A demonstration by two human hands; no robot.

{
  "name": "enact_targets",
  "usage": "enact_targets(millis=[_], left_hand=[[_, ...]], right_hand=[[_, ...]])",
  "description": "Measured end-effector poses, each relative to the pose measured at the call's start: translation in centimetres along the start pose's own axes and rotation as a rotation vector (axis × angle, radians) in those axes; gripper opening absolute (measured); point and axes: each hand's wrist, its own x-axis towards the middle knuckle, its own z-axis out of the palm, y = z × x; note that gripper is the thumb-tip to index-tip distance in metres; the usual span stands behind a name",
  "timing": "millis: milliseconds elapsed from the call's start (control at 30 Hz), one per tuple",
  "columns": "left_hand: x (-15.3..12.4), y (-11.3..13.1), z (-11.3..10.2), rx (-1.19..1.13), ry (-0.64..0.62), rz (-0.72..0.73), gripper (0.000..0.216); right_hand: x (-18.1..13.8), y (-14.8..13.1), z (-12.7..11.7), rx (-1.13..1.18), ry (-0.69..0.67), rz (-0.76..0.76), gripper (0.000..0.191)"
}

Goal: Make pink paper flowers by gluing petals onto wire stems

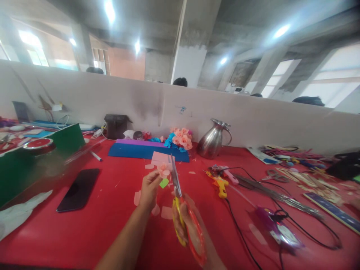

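Observation:
My left hand (149,189) is raised above the red table (112,210), its fingers pinched on a small pink paper flower (163,170) with a green bit (164,183) beneath it. My right hand (188,225) grips scissors (180,202) with yellow and red handles. The blades point up and sit right beside the flower, nearly closed. Pink paper scraps (166,213) lie on the table under both hands.
A black phone (78,189) lies at left. Blue and purple foam sheets (140,149), a paper flower bunch (180,138) and a steel jug (212,139) stand by the white partition. A yellow glue gun (220,184), cables, wires and sticks crowd the right side.

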Motion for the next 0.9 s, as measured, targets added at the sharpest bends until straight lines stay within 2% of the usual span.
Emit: enact_targets(millis=[367, 700, 900], left_hand=[[0.2, 0.1, 0.0, -0.012, 0.011, 0.014, 0.03], [0.2, 0.4, 0.1, -0.03, 0.037, 0.048, 0.025], [0.3, 0.3, 0.1, -0.033, 0.057, 0.04, 0.026]], right_hand=[[-1.3, -1.0, 1.2, -0.025, 0.058, -0.037, 0.048], [-1.5, -1.1, -0.1, -0.062, -0.006, 0.048, 0.058], [-1.9, -0.8, -0.6, -0.112, 0.029, 0.09, 0.062]])
